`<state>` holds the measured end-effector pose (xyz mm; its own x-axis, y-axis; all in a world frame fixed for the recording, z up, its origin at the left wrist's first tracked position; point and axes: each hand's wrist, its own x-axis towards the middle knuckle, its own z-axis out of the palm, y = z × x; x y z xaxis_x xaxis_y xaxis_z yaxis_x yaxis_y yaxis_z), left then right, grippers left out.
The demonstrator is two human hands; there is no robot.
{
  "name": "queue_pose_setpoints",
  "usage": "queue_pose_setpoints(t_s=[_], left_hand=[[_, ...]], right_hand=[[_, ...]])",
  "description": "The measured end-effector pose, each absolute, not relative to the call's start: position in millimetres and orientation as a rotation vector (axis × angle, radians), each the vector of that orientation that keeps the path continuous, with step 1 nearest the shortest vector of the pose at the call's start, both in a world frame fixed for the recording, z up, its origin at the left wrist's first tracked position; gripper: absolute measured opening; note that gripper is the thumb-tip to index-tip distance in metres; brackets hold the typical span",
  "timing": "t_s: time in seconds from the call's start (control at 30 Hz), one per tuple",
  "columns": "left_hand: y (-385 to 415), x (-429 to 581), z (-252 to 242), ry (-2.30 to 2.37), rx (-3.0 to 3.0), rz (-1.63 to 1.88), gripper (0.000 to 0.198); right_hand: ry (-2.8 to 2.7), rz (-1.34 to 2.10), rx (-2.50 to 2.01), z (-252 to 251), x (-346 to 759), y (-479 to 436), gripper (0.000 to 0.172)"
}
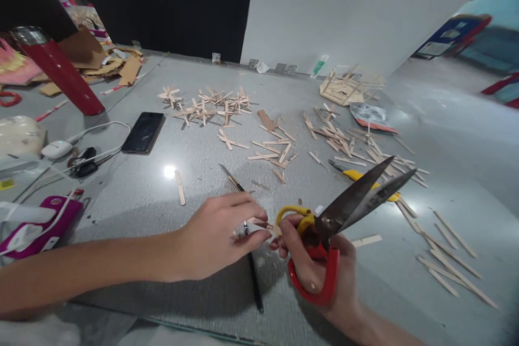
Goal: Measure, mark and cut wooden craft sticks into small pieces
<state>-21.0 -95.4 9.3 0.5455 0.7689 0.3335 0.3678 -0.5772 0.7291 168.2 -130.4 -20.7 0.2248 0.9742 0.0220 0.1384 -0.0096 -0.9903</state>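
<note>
My right hand [336, 275] is wrapped around scissors [344, 211] with one yellow and one red handle loop. Their dark blades stand apart, pointing up and to the right. My left hand [227, 232] is closed in a pinch around a small wooden stick piece [263, 224], whose far end reaches the fingertips of my right hand. Beneath the left hand lies a slim black-handled tool [254, 281] with a pointed metal tip, partly hidden by the fingers. A single flat wooden stick [180, 188] lies to the left of it.
Loose wooden sticks [279, 146] and crossed stick pieces [206, 105] spread over the grey table. A yellow cutter [354, 174] lies behind the scissors. At left are a phone [143, 133], a red bottle [65, 75] and cables. A wooden stick structure [344, 89] stands at the back right.
</note>
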Motion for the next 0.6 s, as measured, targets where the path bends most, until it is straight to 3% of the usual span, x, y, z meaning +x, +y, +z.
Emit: queue_pose_setpoints(t_s=[0.33, 0.6], left_hand=[[-93.5, -19.9, 8.9, 0.954, 2.196, 0.745, 0.026], [-92.1, -20.3, 6.0, 0.933, 2.283, 0.697, 0.022]], right_hand=[[-1.481, 0.781, -1.3, -38.0, 176.8, -134.8, 0.026], [-1.475, 0.76, -1.315, -31.4, 174.4, -132.5, 0.027]])
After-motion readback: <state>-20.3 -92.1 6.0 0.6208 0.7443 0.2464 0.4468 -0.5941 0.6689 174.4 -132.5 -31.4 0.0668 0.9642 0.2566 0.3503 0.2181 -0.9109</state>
